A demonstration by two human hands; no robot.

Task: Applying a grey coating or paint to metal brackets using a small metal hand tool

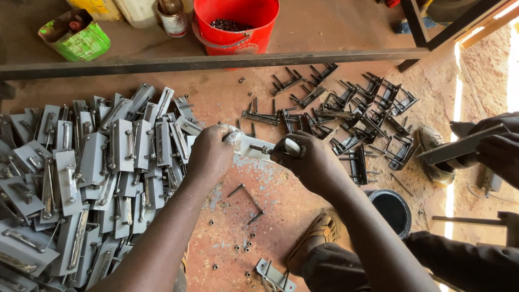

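Both hands meet over the rust-red bench [303, 24], sharing one grey metal latch plate [254, 146]. The left hand [210, 154] is closed around the plate's near end, fingers wrapped over it, so the plate juts out from that grip toward the other hand. The right hand [309, 161] is closed at the plate's far end, pinching a small pale-tipped part [292, 146] against it; what that part is cannot be told. The plate thus spans the short gap between the two grips, held just above the bench.

Outward from the left grip lies a large heap of grey latch plates [92, 178], close beside the wrist. Beyond the right grip spreads a scatter of dark metal brackets [357, 116]. Below the grips, on the bench, lie a bent rod [246, 197] and small nuts [240, 249]. A black round tin [392, 211] sits near the right forearm. Farther off stand a red bucket [236, 24] and a green container [75, 35]. Another person's gloved hand [494, 146] holds a flat metal bar [462, 143] at the right edge.
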